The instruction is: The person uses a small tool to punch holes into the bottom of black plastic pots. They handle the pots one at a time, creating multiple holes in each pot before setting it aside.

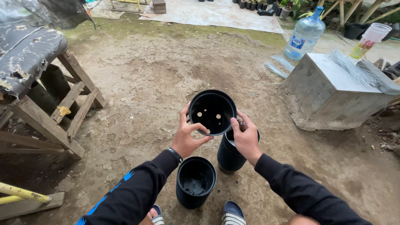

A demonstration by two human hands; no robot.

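The round black plastic plant pot (212, 111) is held in the air between both hands, tipped so its open mouth faces the camera and its pierced bottom, with several small drain holes showing light, points away toward the ground ahead; its axis runs near level, away from the person. The left hand (186, 135) has its grip closed on the pot's left rim, thumb across the lower edge. The right hand (246, 137) has its grip closed on the right rim, fingers curled. Just under the right grip stands a stack of black plastic pots (229, 156), upright on cracked, dry bare earth (158, 79). Below the left grip a single black pot (196, 181) stands upright, mouth up. Farther right of the grips sits a grey concrete block (329, 96) carrying a bundle of thin wires (352, 68), and behind it a clear blue water jug (305, 36). Well left stands a rough wooden trestle (62, 116).
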